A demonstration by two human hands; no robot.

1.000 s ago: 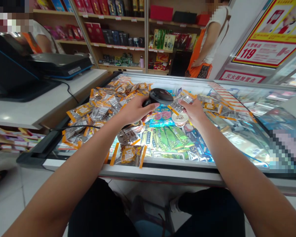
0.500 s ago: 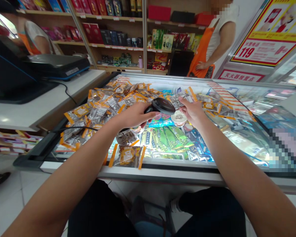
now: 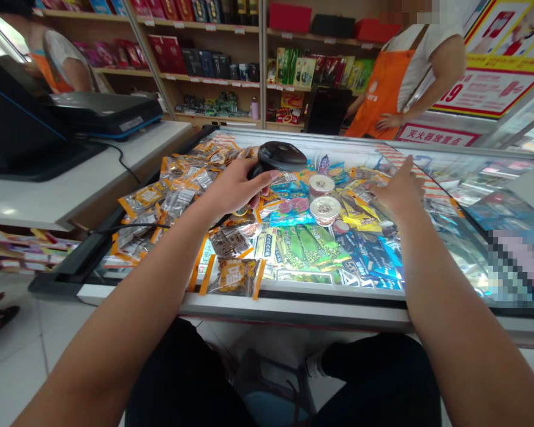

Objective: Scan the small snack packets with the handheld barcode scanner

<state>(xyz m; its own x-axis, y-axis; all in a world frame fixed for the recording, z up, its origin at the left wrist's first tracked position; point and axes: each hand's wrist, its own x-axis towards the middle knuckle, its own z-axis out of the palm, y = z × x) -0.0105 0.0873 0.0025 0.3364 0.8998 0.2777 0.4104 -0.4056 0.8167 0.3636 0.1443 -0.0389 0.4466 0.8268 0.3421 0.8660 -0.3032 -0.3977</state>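
My left hand [image 3: 240, 187] is wrapped round the handle of a black barcode scanner [image 3: 282, 155], held above the freezer's glass lid. Beneath and left of it spreads a heap of clear snack packets [image 3: 178, 198] with orange ends. One such snack packet [image 3: 232, 277] lies by itself at the near edge. On the right, my right hand [image 3: 403, 190] reaches over more orange-ended packets [image 3: 365, 188], fingers apart, with nothing visible in it. Its fingertips are close to these packets; I cannot tell whether they touch.
Under the glass of the chest freezer [image 3: 293, 301] lie green ice-pop packs [image 3: 311, 246] and white-lidded tubs [image 3: 324, 209]. A weighing scale [image 3: 111, 112] stands on the left counter. A person in an orange apron [image 3: 382, 89] stands behind the freezer. The scanner's cable [image 3: 129, 227] crosses the heap.
My right hand has let go of a snack packet and moved right, its fingers now spread. My left hand has shifted slightly up and left with the scanner. The person behind has moved right.
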